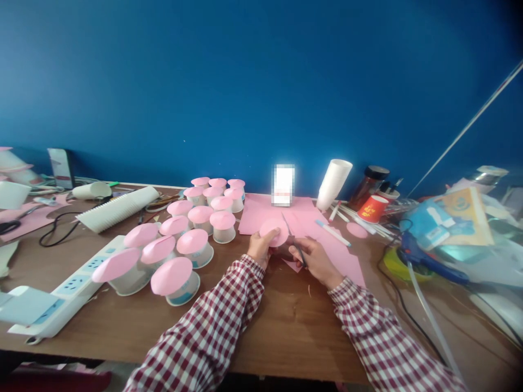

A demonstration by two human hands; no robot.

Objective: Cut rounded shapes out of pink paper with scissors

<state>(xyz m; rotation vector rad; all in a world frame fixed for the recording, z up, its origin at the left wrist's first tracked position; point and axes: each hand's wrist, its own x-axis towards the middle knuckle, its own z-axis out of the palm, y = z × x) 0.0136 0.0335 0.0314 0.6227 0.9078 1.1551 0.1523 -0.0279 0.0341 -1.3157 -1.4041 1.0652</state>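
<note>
Between the thumb and fingers of my left hand [262, 244] is a round pink paper disc [274, 231]. My right hand [317, 260] grips a pair of scissors [302, 255], with the thumb and fingers at the handles and the blades pointing up and away, close to the disc's right edge. Behind both hands lie pink paper sheets [253, 209]. A small pink scrap [291, 265] rests on the table beneath the scissors. On the left, several upturned paper cups [183, 294] stand in rows, capped with pink paper discs [171, 275].
A white power strip [75, 284] and a stack of paper cups [118, 209] lie at left. Another cup stack [334, 182] leans behind, near a red cup [372, 209] and a dark jar [370, 185]. A blue glue gun [433, 261] with cables sits at right.
</note>
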